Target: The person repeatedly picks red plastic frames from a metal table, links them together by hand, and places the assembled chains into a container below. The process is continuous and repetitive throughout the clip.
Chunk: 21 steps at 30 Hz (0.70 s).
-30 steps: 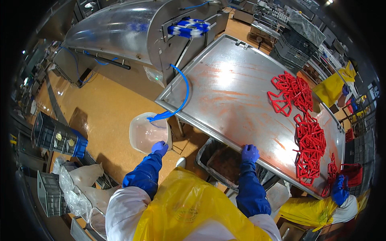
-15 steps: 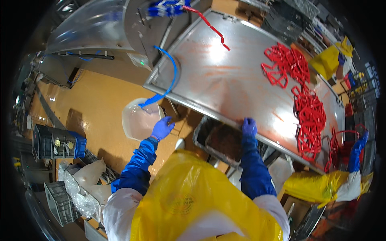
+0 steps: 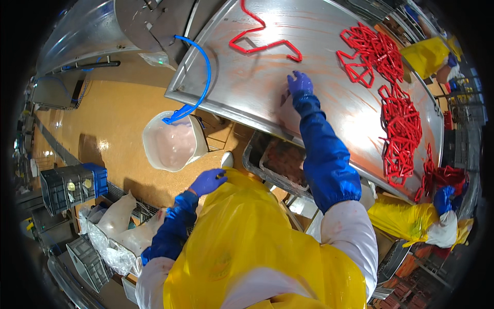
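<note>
A chain of thin red sausage links (image 3: 257, 49) lies bent across the far left of the steel table (image 3: 247, 90). Just short of its near end, my right hand (image 3: 300, 83), in a purple glove, reaches over the tabletop with fingers apart and nothing in them. My left hand (image 3: 208, 182), gloved alike, hangs low beside my yellow apron (image 3: 247, 226), its fingers loosely stretched and holding nothing. Two tangled heaps of linked red sausages, a far heap (image 3: 373, 51) and a nearer heap (image 3: 400, 131), rest along the table's right side.
A white tub (image 3: 172, 144) of pinkish liquid stands on the floor at the left, with a blue hose (image 3: 208, 72) curving above it. Below the table edge sits a dark bin (image 3: 254, 154). Crates (image 3: 74, 185) stand far left. Co-workers in yellow aprons (image 3: 404, 216) are at the right.
More of the sausage chain now lies on the table, in bends. My right hand has moved from the near edge forward over the tabletop; my left has dropped nearer my apron.
</note>
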Each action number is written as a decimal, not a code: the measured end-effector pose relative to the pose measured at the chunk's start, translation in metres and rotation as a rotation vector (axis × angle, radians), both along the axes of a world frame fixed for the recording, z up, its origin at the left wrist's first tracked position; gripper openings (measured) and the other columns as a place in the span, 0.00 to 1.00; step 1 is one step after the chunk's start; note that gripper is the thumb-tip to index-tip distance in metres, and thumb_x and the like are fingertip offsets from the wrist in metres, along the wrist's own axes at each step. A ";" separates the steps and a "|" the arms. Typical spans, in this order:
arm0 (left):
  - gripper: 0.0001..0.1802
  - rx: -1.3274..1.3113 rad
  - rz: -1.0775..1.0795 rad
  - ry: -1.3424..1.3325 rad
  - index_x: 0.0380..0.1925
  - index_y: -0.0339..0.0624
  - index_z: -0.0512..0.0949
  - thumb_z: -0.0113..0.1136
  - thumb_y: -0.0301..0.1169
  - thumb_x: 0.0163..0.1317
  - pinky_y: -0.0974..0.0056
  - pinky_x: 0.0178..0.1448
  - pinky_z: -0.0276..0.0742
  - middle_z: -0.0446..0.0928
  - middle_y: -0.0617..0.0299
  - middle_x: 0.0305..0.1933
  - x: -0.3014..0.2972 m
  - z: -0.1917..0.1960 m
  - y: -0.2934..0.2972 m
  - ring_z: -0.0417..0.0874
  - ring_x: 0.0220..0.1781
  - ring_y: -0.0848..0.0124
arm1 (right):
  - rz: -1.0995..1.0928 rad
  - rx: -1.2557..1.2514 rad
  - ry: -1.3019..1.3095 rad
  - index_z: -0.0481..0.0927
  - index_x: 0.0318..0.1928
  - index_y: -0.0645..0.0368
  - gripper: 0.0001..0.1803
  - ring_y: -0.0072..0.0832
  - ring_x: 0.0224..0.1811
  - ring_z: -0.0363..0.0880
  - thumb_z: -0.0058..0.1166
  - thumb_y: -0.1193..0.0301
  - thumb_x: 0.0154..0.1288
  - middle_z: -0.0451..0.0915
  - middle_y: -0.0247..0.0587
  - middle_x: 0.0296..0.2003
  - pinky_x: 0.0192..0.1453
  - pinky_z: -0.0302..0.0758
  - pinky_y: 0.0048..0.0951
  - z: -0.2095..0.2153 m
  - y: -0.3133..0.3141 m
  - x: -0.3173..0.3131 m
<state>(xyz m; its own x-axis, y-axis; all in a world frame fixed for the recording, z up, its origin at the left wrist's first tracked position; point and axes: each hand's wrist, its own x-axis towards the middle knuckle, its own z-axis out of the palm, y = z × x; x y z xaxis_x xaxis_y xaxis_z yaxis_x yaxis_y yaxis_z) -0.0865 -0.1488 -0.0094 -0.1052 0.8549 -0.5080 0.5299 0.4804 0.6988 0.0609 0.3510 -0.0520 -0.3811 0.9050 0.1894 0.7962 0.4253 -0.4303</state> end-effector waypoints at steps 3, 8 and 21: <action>0.25 -0.080 0.088 0.009 0.53 0.39 0.81 0.62 0.47 0.65 0.56 0.55 0.81 0.84 0.48 0.49 -0.004 -0.016 -0.044 0.87 0.47 0.55 | -0.130 -0.086 0.022 0.83 0.51 0.55 0.23 0.51 0.56 0.79 0.56 0.52 0.67 0.82 0.53 0.52 0.60 0.75 0.51 0.013 0.062 -0.048; 0.26 -0.302 0.214 -0.039 0.53 0.39 0.80 0.61 0.48 0.65 0.56 0.56 0.80 0.84 0.49 0.51 -0.008 -0.012 -0.085 0.86 0.50 0.56 | -0.260 -0.153 -0.166 0.84 0.48 0.56 0.21 0.50 0.53 0.82 0.57 0.53 0.67 0.83 0.54 0.50 0.55 0.79 0.48 0.009 0.112 -0.074; 0.33 0.958 -0.109 0.263 0.66 0.48 0.70 0.66 0.34 0.58 0.53 0.70 0.68 0.77 0.51 0.59 0.022 0.078 0.198 0.75 0.63 0.50 | 0.382 -0.593 0.393 0.80 0.44 0.61 0.13 0.33 0.38 0.85 0.52 0.64 0.74 0.85 0.45 0.35 0.44 0.80 0.36 0.087 -0.200 0.056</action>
